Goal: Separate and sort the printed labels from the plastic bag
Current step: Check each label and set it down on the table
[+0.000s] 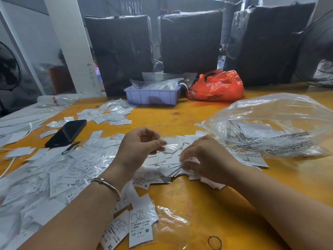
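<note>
White printed labels (72,170) lie in a loose heap across the left and middle of the yellow table (207,210). My left hand (137,147) pinches a small clear plastic sleeve (170,147) between thumb and fingertips, just above the heap. Close to its right, my right hand (205,159) grips a fanned stack of labels (174,169) low over the table. A large clear plastic bag (273,127) with black print sits inflated at the right. Two labels marked M and XL (140,226) lie near the front edge.
A black phone (66,133) lies at the left among labels. A purple tray (153,96) of bagged items and a red plastic bag (218,86) stand at the back, before three black-wrapped bundles (191,40). A rubber band (214,242) and an empty clear sleeve (173,224) lie in front.
</note>
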Demonstrator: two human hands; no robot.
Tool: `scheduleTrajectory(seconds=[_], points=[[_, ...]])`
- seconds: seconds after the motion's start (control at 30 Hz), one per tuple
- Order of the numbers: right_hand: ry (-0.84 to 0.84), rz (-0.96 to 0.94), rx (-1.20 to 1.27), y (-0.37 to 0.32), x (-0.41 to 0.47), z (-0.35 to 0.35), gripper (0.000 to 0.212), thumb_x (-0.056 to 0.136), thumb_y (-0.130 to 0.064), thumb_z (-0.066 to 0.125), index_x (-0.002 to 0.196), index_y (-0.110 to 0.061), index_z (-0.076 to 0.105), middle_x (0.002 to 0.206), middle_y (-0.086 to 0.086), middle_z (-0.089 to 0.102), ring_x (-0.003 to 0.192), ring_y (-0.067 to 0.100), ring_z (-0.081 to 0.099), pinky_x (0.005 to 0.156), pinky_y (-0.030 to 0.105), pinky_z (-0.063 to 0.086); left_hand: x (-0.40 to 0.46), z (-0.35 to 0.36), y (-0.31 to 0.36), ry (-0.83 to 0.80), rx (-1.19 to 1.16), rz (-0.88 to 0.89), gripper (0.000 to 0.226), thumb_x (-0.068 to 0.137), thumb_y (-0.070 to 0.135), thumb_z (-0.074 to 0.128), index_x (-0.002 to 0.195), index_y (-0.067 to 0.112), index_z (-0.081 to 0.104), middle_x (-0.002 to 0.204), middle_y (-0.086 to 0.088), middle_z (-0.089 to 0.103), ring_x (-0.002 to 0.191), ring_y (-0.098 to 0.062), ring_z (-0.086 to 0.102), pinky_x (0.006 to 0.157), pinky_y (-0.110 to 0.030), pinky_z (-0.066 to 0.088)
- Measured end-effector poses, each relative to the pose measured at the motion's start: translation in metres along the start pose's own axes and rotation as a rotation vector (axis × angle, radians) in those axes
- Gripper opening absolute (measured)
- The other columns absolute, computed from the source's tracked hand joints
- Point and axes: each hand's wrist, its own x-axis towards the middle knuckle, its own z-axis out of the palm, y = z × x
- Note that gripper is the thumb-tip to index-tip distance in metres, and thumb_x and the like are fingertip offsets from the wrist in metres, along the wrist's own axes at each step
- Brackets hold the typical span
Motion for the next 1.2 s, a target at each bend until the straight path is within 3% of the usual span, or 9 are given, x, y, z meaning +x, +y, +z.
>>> scheduleTrajectory(seconds=[0.17, 0.33, 0.57, 0.67, 0.8, 0.9, 1.0, 1.1, 1.2], points=[[0.040, 0.022, 0.018, 0.000, -0.001, -0.002, 0.014, 0.090, -0.025, 0.063, 0.091, -0.019, 0.075, 0.093, -0.003, 0.075, 0.087, 0.019, 0.065, 0.090, 0.029, 0.042, 0.001, -0.001, -0.001, -0.018, 0.010, -0.027, 0.024, 0.078, 0.001, 0.074, 0.099, 0.012, 0.069, 0.082, -0.001, 0.076, 0.076, -0.012, 0.072, 0.069, -0.024, 0.054], [0.133, 0.236, 0.412, 0.004, -0.003, -0.013, 0.007, 0.086, -0.016, 0.067, 0.084, -0.010, 0.071, 0.085, 0.000, 0.072, 0.079, 0.011, 0.066, 0.075, 0.025, 0.051, 0.004, -0.003, -0.003, -0.002, 0.021, -0.056, 0.006, 0.080, 0.013, 0.076, 0.084, 0.011, 0.072, 0.067, 0.004, 0.069, 0.063, -0.008, 0.062, 0.062, -0.021, 0.050], [0.153, 0.579, 1.107, 0.012, -0.006, -0.025, 0.006, 0.090, -0.007, 0.060, 0.084, -0.007, 0.061, 0.078, 0.015, 0.074, 0.073, 0.028, 0.073, 0.065, 0.028, 0.057, 0.002, -0.001, -0.003, -0.035, 0.002, -0.059, 0.016, 0.091, 0.018, 0.063, 0.085, 0.008, 0.073, 0.066, -0.001, 0.070, 0.059, -0.009, 0.063, 0.064, -0.025, 0.050], [0.192, 0.591, 1.139, 0.013, -0.006, -0.025, 0.011, 0.083, 0.001, 0.065, 0.086, -0.007, 0.060, 0.080, 0.018, 0.073, 0.073, 0.030, 0.073, 0.063, 0.027, 0.057, 0.001, -0.002, -0.002, -0.093, 0.009, -0.039, 0.007, 0.087, 0.011, 0.067, 0.086, 0.010, 0.074, 0.072, -0.001, 0.072, 0.064, -0.008, 0.065, 0.063, -0.020, 0.052], [0.309, 0.512, 1.093, 0.014, -0.008, -0.025, 0.035, 0.082, 0.003, 0.065, 0.110, -0.018, 0.065, 0.079, 0.014, 0.074, 0.068, 0.028, 0.072, 0.065, 0.029, 0.057, -0.001, 0.001, -0.001, -0.115, -0.017, 0.015, 0.011, 0.079, 0.017, 0.075, 0.085, 0.008, 0.073, 0.071, -0.004, 0.072, 0.064, -0.011, 0.064, 0.065, -0.024, 0.052], [0.366, 0.428, 1.029, 0.013, -0.008, -0.024, 0.028, 0.088, 0.003, 0.053, 0.101, -0.011, 0.073, 0.075, 0.012, 0.074, 0.066, 0.023, 0.071, 0.062, 0.022, 0.056, -0.004, 0.002, 0.002, -0.154, -0.033, 0.064, 0.024, 0.071, 0.027, 0.077, 0.082, 0.007, 0.071, 0.067, -0.004, 0.070, 0.060, -0.011, 0.062, 0.060, -0.022, 0.051], [0.163, 0.351, 0.969, 0.004, -0.007, -0.024, 0.019, 0.090, -0.016, 0.058, 0.092, -0.009, 0.075, 0.082, 0.009, 0.074, 0.078, 0.025, 0.068, 0.072, 0.025, 0.052, -0.006, 0.006, 0.004, -0.198, -0.022, 0.107, 0.029, 0.069, 0.028, 0.077, 0.080, 0.003, 0.069, 0.065, -0.006, 0.069, 0.058, -0.013, 0.062, 0.057, -0.021, 0.050], [0.006, 0.264, 0.904, -0.007, -0.007, -0.022, 0.038, 0.077, -0.043, 0.066, 0.088, -0.008, 0.075, 0.079, 0.008, 0.074, 0.076, 0.024, 0.069, 0.069, 0.024, 0.052, -0.008, 0.008, 0.006, -0.212, -0.010, 0.146, 0.030, 0.069, 0.031, 0.076, 0.081, 0.004, 0.070, 0.066, -0.004, 0.070, 0.059, -0.012, 0.061, 0.056, -0.019, 0.048], [0.057, 0.218, 0.911, -0.011, -0.006, -0.020, 0.026, 0.076, -0.026, 0.073, 0.084, -0.001, 0.074, 0.076, 0.013, 0.073, 0.069, 0.025, 0.068, 0.069, 0.032, 0.055, -0.008, 0.007, 0.007, -0.236, 0.020, 0.158, 0.019, 0.074, 0.029, 0.074, 0.080, 0.012, 0.073, 0.072, -0.005, 0.072, 0.065, -0.011, 0.064, 0.058, -0.017, 0.048]])
